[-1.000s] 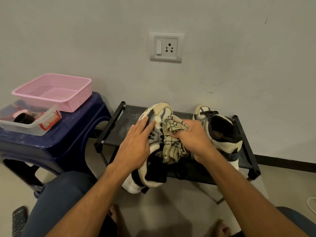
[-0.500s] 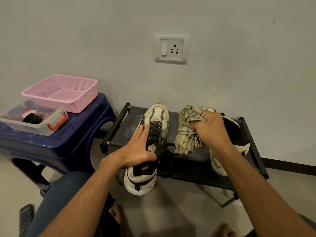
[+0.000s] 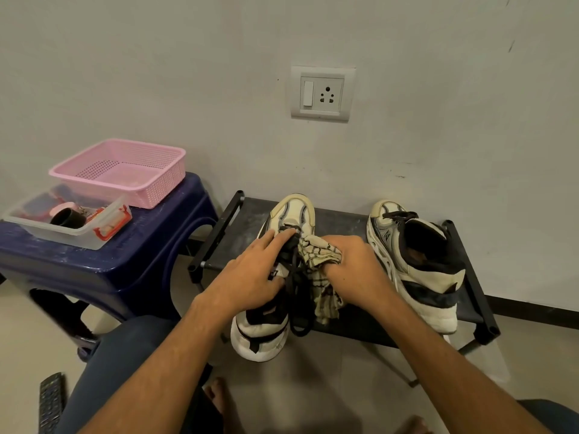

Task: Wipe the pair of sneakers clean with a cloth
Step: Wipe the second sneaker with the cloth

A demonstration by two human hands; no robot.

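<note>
Two cream and black sneakers sit on a low black rack (image 3: 338,220). The left sneaker (image 3: 293,214) points toward the wall, its heel hanging over the rack's front edge and its black laces loose. My left hand (image 3: 250,274) grips it across the laces and tongue. My right hand (image 3: 354,264) clutches a cream checked cloth (image 3: 319,255) and presses it against that sneaker's right side; part of the cloth hangs below my palm. The right sneaker (image 3: 413,261) stands alone on the rack, untouched.
A dark blue plastic stool (image 3: 125,261) on the left carries a pink basket (image 3: 122,170) and a clear container (image 3: 69,220) of small items. A remote (image 3: 51,399) lies on the floor at bottom left. A wall socket (image 3: 322,93) is above the rack. My knees and bare feet are below.
My right hand has brought the cloth from beside the right sneaker back onto the left sneaker. My left hand shifted its hold up toward the laces, and the right sneaker is uncovered.
</note>
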